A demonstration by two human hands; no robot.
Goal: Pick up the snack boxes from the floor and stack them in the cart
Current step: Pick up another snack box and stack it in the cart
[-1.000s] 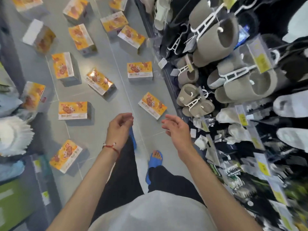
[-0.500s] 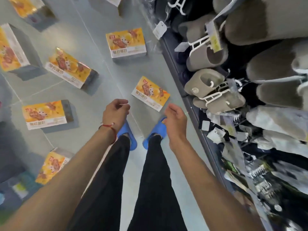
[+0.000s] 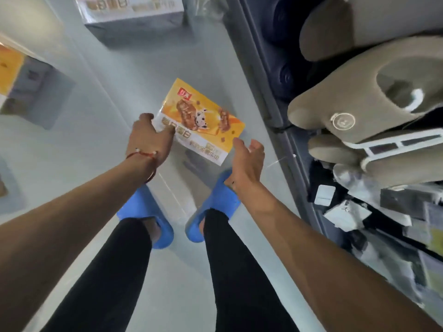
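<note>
The person bends over a flat orange-and-yellow cardboard snack box (image 3: 203,116) with a white printed band along its near side. It lies on the pale grey tiled floor (image 3: 96,149), directly between the two hands; whether it has left the floor cannot be told.

The left hand (image 3: 151,140) has hold of the snack box at its near-left corner. The curled fingers (image 3: 145,118) wrap over that corner and the thumb (image 3: 167,131) lies on the printed top face, so the box extends away from the fingers toward the right hand. A thin red string bracelet (image 3: 143,155) with small pale beads circles the wrist just behind the hand.

The right hand (image 3: 247,164) grasps nothing. Its fingers are loosely spread and relaxed, palm turned toward the box, and the fingertips (image 3: 237,142) sit just beside the box's near-right edge. Whether they touch it cannot be told.

Behind the wrists, a pair of bright blue foam slippers (image 3: 143,207) stands on the floor below black trouser legs (image 3: 115,271). The right one lies under the heel of the right hand.

Well beyond the left fingers, at the top of the view, lies a second, blurred box (image 3: 134,22) with a grey side. Out past the back of the left hand, at the left edge, sits another orange box (image 3: 12,73).

Outward of the right hand's fingers, a dark shelf unit holds taupe felt slippers (image 3: 347,99) on white hangers.
</note>
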